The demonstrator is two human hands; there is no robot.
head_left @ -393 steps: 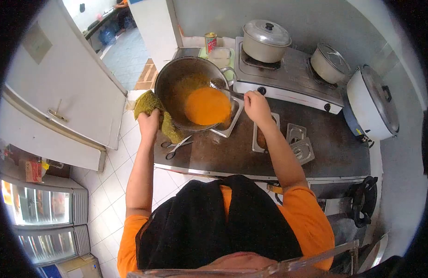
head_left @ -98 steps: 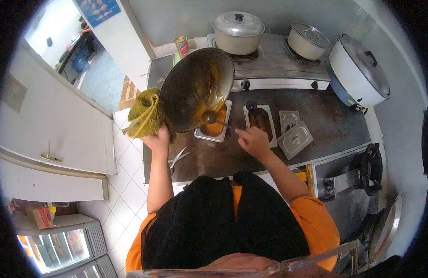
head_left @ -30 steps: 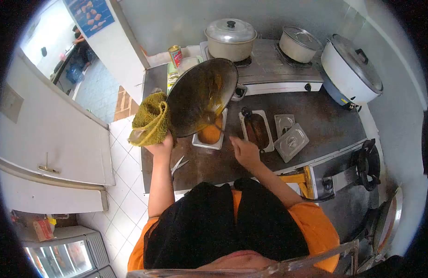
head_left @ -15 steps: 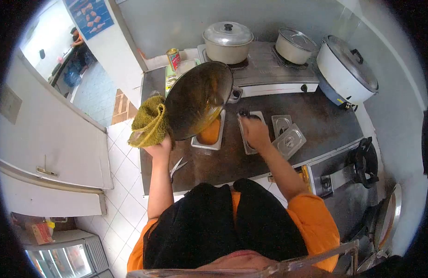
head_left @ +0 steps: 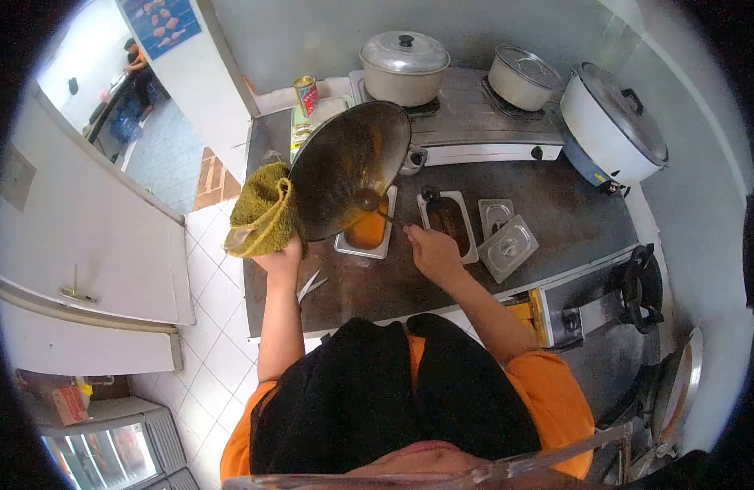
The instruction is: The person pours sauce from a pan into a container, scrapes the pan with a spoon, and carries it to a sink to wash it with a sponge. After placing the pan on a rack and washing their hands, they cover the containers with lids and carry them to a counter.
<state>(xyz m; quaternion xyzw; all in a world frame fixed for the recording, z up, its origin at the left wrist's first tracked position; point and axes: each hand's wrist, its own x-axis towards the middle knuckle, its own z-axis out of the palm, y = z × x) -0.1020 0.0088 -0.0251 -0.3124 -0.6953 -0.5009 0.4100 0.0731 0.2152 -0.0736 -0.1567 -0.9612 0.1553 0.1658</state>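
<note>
My left hand (head_left: 281,258) is closed on the near side of a dark wok (head_left: 332,167) through a folded green towel (head_left: 261,214). The wok is tilted on its side, its inside streaked with orange-brown sauce. In my right hand (head_left: 436,255) is the thin handle of a ladle (head_left: 368,201), whose round head lies at the wok's lower edge. Below that edge stands a steel food pan (head_left: 379,251) holding orange sauce (head_left: 365,232). Just beyond my right hand is a second steel pan (head_left: 472,245) with dark contents and a black-ended utensil (head_left: 430,194).
Two steel lids (head_left: 509,249) overlap on the right of the counter. Scissors (head_left: 312,284) lie near its front left. A lidded pot (head_left: 405,69) and a smaller pot (head_left: 522,79) sit on the stove; a large white pot (head_left: 610,122) stands right. Another person (head_left: 138,72) is beyond the doorway.
My right hand has moved left and slightly nearer to me, from over the second pan. The ladle's head now shows against the wok's lower edge. The wok has barely moved.
</note>
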